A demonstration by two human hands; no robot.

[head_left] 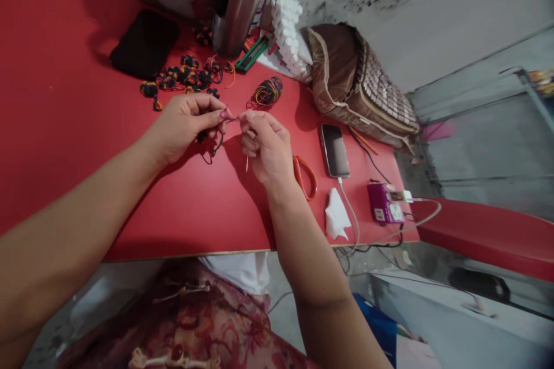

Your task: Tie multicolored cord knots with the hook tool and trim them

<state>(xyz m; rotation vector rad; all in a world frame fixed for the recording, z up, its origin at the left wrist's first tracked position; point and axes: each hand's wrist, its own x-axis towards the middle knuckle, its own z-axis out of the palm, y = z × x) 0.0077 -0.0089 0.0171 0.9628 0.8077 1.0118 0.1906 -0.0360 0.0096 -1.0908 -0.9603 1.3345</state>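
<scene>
Over the red table, my left hand [186, 127] pinches dark yarn [216, 147] between thumb and fingertips, and a loose loop dangles below them. My right hand [268, 144] is closed too, its fingertips on a short strand that stretches across from the left. A thin, pale metal rod [247, 164], a needle or a hook, pokes down from under the right fingers. Just beyond the hands sits a multicoloured yarn ball [268, 92]. Several small knotted yarn pieces [188, 76] in black, yellow and red lie behind my left hand.
Orange-handled scissors [306, 177] lie right of my right wrist, near a charging phone [334, 150], crumpled tissue [336, 215] and a purple box [385, 203] with cables. Behind are a black case [145, 43], steel flask [242, 6], green cutter [251, 55] and brown bag [355, 81].
</scene>
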